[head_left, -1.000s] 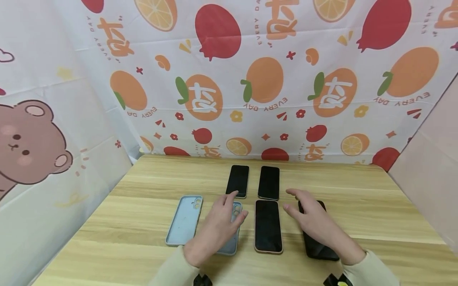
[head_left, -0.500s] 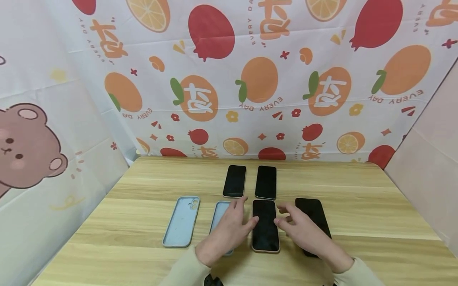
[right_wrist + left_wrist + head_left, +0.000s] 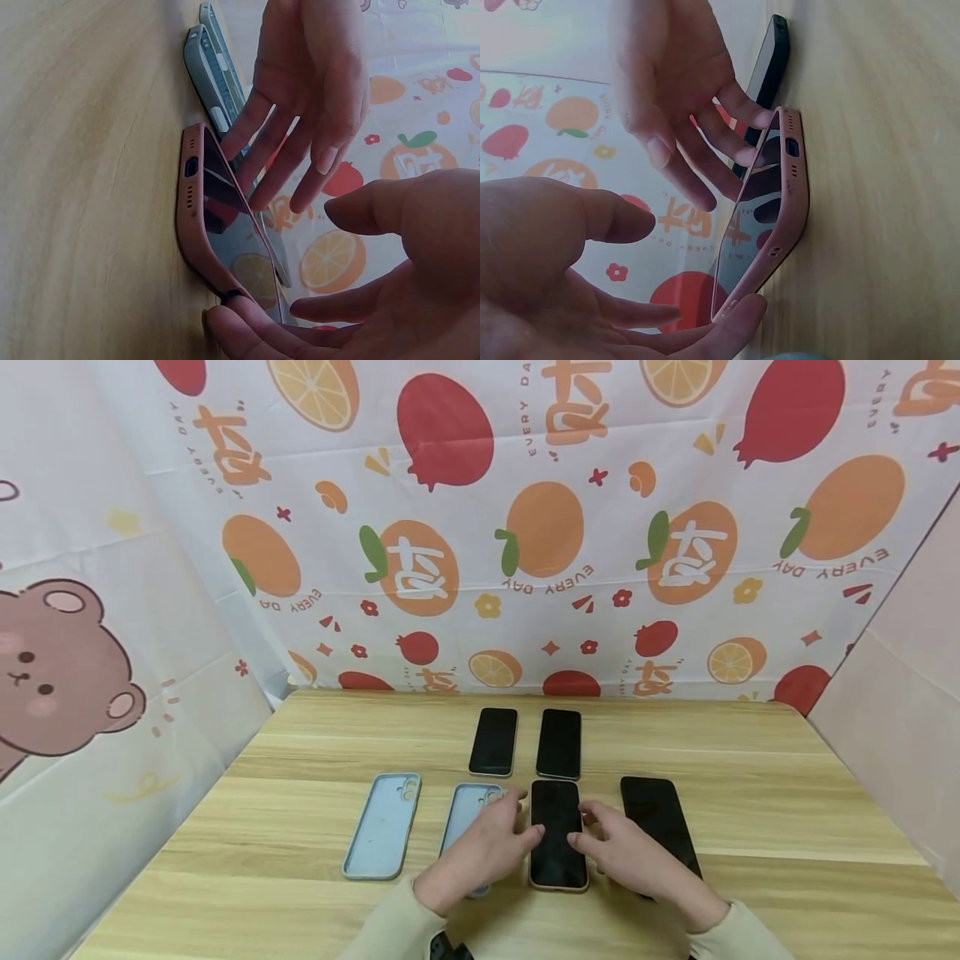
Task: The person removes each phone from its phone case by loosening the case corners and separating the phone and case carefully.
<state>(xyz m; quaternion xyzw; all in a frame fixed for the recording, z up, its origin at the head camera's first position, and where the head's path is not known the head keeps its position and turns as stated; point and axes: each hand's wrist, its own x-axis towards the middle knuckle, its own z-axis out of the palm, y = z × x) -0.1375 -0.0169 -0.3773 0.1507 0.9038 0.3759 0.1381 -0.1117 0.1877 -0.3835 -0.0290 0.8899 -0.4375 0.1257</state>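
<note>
A phone in a pink case [image 3: 558, 860] lies screen up between my two hands. My left hand [image 3: 483, 843] is at its left side, fingertips right at the case edge and thumb above the screen. From the other side my right hand [image 3: 630, 856] reaches in the same way, its lower fingers at the edge in the right wrist view. All its fingers are fairly straight or lightly bent. Beneath the left hand lies a light blue phone case [image 3: 459, 818], partly hidden. A black phone [image 3: 656, 814] is partly covered by the right hand and wrist.
Another light blue phone case [image 3: 381, 831] lies open side up farther left on the wooden table [image 3: 247, 860]. Two dark phones, one at left [image 3: 493, 743] and one at right [image 3: 559, 743], lie behind the pink-cased phone. A fruit-print cloth [image 3: 480, 560] hangs at the back.
Both hands have come inward and down to the sides of the pink-cased phone, the right one from over the black phone. The phones and cases stay in place on the table.
</note>
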